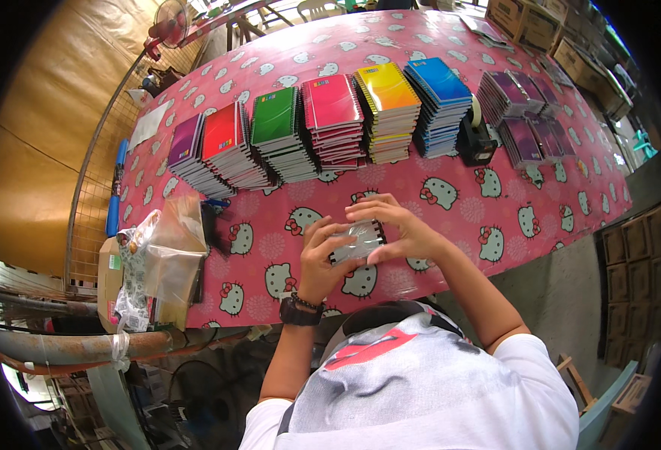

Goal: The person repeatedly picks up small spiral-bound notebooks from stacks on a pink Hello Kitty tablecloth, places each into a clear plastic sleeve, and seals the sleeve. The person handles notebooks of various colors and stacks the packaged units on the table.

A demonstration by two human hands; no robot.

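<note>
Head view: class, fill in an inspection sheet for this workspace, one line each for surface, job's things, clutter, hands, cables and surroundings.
Surface: table under a pink cartoon-cat patterned cover.
Job's things: small spiral notebook bundle in clear wrap, held on the table; stacks of spiral notebooks in a row behind, purple to blue; more purple notebooks at right.
Clutter: tape dispenser; pile of clear plastic bags at the left edge.
Hands: left hand and right hand both grip the bundle.
Cables: nothing seen.
Surroundings: fan, cardboard boxes, wire fence.

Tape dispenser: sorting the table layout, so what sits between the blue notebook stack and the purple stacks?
In the head view, the black tape dispenser stands between the blue notebook stack and the purple stacks.
</note>
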